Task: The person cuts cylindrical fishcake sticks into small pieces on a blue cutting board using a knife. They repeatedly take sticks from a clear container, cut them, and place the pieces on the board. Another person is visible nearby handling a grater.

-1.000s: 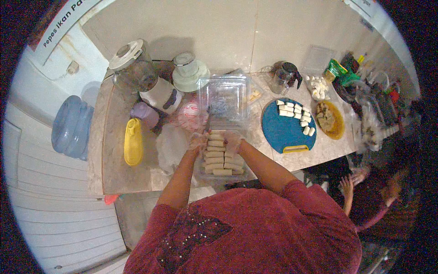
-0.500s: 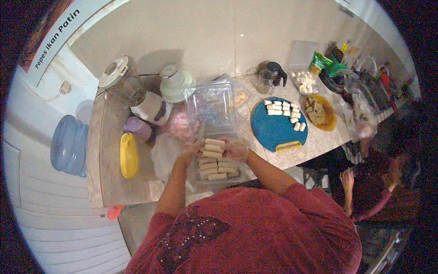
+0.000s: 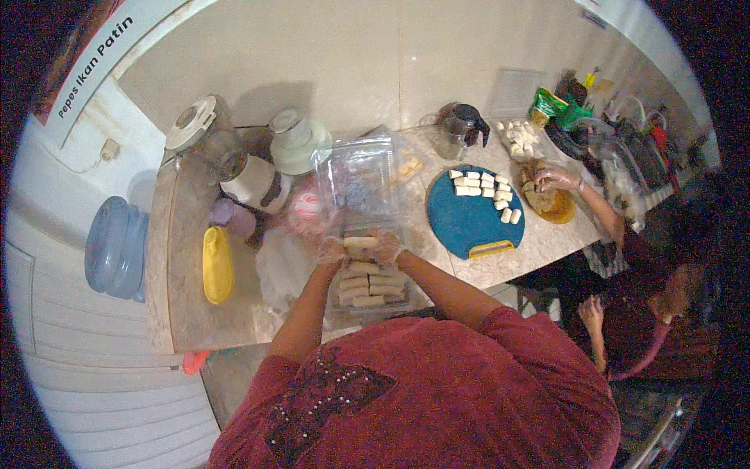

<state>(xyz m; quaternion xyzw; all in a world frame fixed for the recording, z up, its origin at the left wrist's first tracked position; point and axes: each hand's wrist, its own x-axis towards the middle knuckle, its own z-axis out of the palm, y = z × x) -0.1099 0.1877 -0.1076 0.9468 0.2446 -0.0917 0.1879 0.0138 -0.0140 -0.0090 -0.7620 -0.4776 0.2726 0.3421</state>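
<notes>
In thin clear plastic gloves, my left hand (image 3: 333, 251) and my right hand (image 3: 387, 248) grip the two ends of a pale crumb-coated roll (image 3: 360, 242) between them. Under them stands a clear plastic box (image 3: 337, 315), its lid (image 3: 355, 168) tipped up behind. Several more coated rolls (image 3: 369, 291) lie inside the box in two columns. My fingertips are partly blurred by the gloves.
Right of me, a blue round board (image 3: 461, 223) carries several white rolls. Another person's gloved hand (image 3: 556, 178) reaches into a yellow dish (image 3: 558, 207). A blender (image 3: 254, 184), a yellow pouch (image 3: 218, 266) and a plastic bag (image 3: 283, 266) stand left. A dark-lidded jug (image 3: 461, 129) is behind.
My hands have drawn closer together, with the roll lying between them over the box. The other person's hand has come in over the yellow dish.
</notes>
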